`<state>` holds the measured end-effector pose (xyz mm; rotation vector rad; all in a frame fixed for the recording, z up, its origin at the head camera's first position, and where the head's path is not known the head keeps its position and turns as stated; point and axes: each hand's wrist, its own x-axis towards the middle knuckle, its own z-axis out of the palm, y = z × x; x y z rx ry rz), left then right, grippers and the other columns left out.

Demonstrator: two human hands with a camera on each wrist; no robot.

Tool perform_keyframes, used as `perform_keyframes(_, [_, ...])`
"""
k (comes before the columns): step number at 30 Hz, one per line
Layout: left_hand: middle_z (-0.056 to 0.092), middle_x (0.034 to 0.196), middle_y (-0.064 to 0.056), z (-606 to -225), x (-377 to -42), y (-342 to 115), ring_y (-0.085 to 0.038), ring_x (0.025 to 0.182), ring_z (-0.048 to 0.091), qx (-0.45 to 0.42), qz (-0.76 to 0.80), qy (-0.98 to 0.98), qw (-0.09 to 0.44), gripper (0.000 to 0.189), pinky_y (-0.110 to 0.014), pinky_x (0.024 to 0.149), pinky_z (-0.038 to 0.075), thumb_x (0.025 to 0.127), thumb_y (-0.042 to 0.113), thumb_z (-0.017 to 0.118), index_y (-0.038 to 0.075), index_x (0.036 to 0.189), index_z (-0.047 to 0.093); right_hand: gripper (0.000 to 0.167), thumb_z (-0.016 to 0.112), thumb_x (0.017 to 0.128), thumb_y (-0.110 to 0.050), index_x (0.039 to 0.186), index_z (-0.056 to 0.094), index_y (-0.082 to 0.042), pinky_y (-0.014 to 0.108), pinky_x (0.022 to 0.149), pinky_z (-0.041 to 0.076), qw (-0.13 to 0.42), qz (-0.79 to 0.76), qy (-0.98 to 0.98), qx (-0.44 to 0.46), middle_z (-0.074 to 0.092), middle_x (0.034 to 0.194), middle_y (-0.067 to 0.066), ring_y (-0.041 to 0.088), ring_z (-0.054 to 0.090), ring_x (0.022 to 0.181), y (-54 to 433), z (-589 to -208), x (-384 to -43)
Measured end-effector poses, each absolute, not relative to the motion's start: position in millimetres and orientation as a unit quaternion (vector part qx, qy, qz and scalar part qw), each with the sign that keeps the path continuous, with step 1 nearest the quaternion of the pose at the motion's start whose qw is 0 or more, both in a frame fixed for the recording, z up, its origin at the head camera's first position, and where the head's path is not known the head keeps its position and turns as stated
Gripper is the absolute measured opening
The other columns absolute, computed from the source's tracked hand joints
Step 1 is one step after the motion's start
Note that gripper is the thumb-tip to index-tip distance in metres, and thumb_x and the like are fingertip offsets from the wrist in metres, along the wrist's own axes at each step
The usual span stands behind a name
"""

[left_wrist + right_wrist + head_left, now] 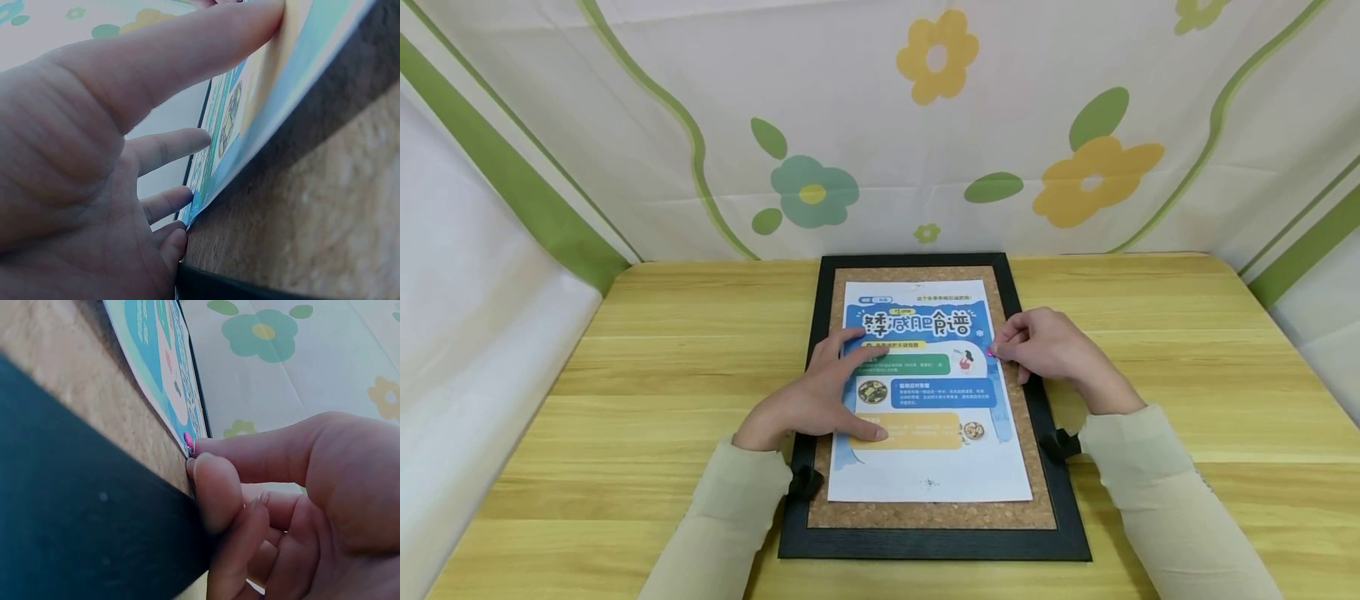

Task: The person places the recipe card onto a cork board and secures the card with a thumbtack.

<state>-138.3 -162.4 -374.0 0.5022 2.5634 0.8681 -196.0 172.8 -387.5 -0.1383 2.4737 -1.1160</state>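
Centrally, left hand spread on paper, right hand pinching probably a pin; wood table beneath, flowered cloth across top.

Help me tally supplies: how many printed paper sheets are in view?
1: a blue-and-white printed paper sheet on the black-framed cork board, under the left hand. Others underneath may be hidden.

Left fingers spread, right fingers pinched
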Motion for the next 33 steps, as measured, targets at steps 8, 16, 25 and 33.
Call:
perform_keyframes(8, [0.011, 0.178, -0.015, -373, -138, -163, -0.045, 0.165, 0.003, 0.181, 0.312, 0.913, 0.192, 0.103, -0.075, 0.126, 0.021, 0.078, 0.037, 0.096, 0.019, 0.165, 0.044, 0.023, 0.068, 0.106, -0.025, 0.114, 0.072, -0.003, 0.033, 0.063, 0.051, 0.179, -0.399, 0.898, -0.056, 0.066, 0.095, 0.01, 0.022, 0.066, 0.067, 190, -387, -192])
perform_keyframes(16, [0.011, 0.179, -0.014, -374, -138, -162, -0.044, 0.165, 0.004, 0.177, 0.306, 0.915, 0.194, 0.103, -0.074, 0.126, 0.022, 0.078, 0.038, 0.096, 0.02, 0.166, 0.044, 0.027, 0.065, 0.109, -0.027, 0.118, 0.071, -0.002, 0.034, 0.065, 0.055, 0.169, -0.406, 0.897, -0.044, 0.066, 0.098, 0.009, 0.021, 0.066, 0.075, 227, -389, -182])
perform_keyframes(25, [0.009, 0.179, -0.013, -374, -138, -162, -0.043, 0.165, 0.004, 0.173, 0.301, 0.917, 0.198, 0.104, -0.073, 0.126, 0.024, 0.078, 0.038, 0.097, 0.021, 0.166, 0.043, 0.029, 0.066, 0.109, -0.024, 0.121, 0.069, 0.002, 0.032, 0.065, 0.056, 0.184, -0.413, 0.892, -0.029, 0.069, 0.093, 0.008, 0.019, 0.067, 0.073, 268, -401, -158])
perform_keyframes(33, [0.008, 0.18, -0.011, -373, -137, -162, -0.041, 0.166, 0.004, 0.172, 0.305, 0.915, 0.198, 0.105, -0.071, 0.126, 0.025, 0.077, 0.038, 0.097, 0.023, 0.166, 0.043, 0.033, 0.066, 0.109, -0.027, 0.124, 0.067, 0.003, 0.031, 0.064, 0.056, 0.205, -0.417, 0.885, -0.027, 0.069, 0.093, 0.008, 0.018, 0.064, 0.075, 289, -404, -151])
